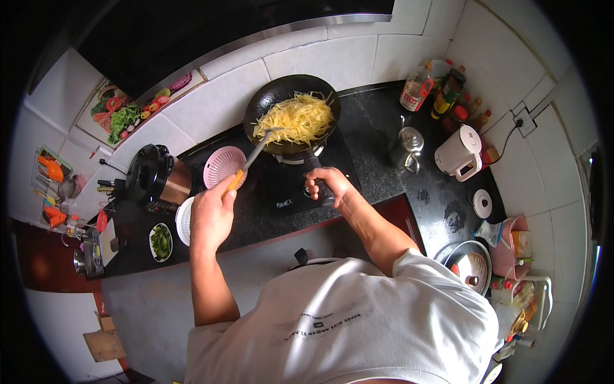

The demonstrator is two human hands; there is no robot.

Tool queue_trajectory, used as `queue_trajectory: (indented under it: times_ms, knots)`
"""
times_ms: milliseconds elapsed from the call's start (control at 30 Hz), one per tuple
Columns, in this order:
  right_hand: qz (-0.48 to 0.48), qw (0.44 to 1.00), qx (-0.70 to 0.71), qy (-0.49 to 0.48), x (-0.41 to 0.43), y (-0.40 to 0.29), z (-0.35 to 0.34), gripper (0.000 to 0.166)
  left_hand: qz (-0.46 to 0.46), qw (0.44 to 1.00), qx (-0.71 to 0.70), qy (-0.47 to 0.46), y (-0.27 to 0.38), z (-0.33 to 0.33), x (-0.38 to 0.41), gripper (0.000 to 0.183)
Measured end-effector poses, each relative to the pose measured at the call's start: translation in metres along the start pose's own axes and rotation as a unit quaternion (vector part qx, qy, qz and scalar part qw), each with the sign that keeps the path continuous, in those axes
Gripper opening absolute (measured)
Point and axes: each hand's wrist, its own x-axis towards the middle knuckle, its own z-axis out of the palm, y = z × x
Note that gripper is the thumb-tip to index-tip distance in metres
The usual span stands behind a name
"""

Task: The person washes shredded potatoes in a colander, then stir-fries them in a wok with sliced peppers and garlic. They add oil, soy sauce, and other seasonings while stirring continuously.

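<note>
A black wok (pixel 261 103) sits over the hob (pixel 288 192), filled with a heap of pale yellow shredded strips (pixel 300 117), likely potato. My right hand (pixel 328 185) is wrapped around the wok's dark handle (pixel 312 161). In my left hand (pixel 213 216) is a metal spatula (pixel 254 153) with a wooden-coloured grip; its head reaches the near left part of the strips and is partly hidden by them. Just behind the spatula stands a pink colander (pixel 224 161). A white basket (pixel 184 221) is partly covered by my left hand.
A bowl of green vegetables (pixel 161 242) and an electric pressure cooker (pixel 156 177) stand at left. To the right are a glass-lidded metal pot (pixel 411 141), a white electric kettle (pixel 460 151), an oil bottle (pixel 416 89) and other bottles. A range hood (pixel 240 33) overhangs the back.
</note>
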Motion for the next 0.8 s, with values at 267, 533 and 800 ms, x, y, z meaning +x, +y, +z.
queue_trajectory:
  times_ms: [267, 533, 800]
  knots:
    - [0.021, 1.000, 0.015, 0.012, 0.006, 0.007, 0.003, 0.015, -0.018, 0.995, 0.088, -0.032, -0.023, 0.091, 0.075, 0.042]
    - [0.001, 0.998, 0.046, 0.052, -0.031, 0.010, 0.008, 0.022, 0.047, 0.990, 0.068, -0.116, 0.001, 0.047, 0.029, 0.041]
    - [-0.060, 0.990, 0.009, 0.128, -0.052, 0.023, 0.000, 0.035, 0.044, 0.999, -0.018, 0.002, -0.042, 0.033, 0.046, 0.037]
